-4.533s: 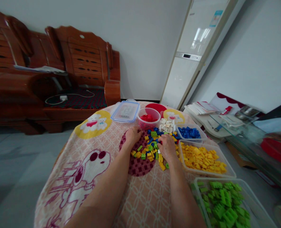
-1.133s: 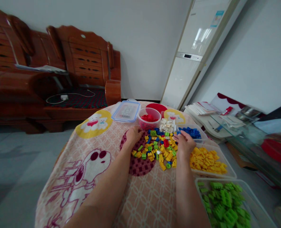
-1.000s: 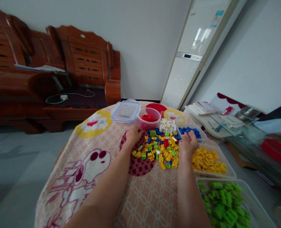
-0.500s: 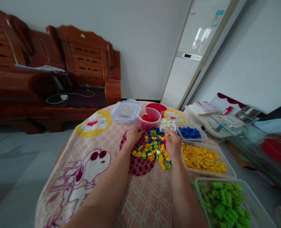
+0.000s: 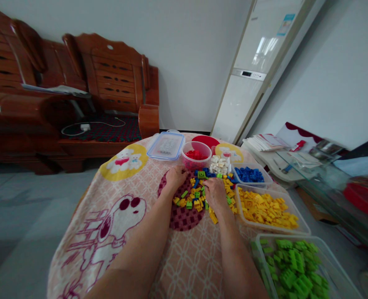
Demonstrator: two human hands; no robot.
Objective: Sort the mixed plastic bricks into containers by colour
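A heap of mixed yellow, green, blue and red toy bricks (image 5: 199,195) lies on the cartoon-print cloth (image 5: 121,216). My left hand (image 5: 175,177) rests on the cloth at the heap's left edge, fingers curled down and partly hidden. My right hand (image 5: 214,194) lies palm-down on the middle of the heap, its fingertips among the bricks and hidden from view. To the right stand clear tubs: blue bricks (image 5: 252,175), yellow bricks (image 5: 269,209), green bricks (image 5: 291,265). Behind the heap are a round tub of red bricks (image 5: 195,155) and a pile of white bricks (image 5: 219,165).
A clear blue-rimmed lid (image 5: 167,146) and a red lid (image 5: 206,140) lie at the far edge. A wooden sofa (image 5: 71,95) stands at the left, a tall white air conditioner (image 5: 252,70) behind, and a glass-topped table with papers (image 5: 298,158) at the right.
My right hand went right to the blue tub, then came back left onto the middle of the heap. My left hand has stayed put.
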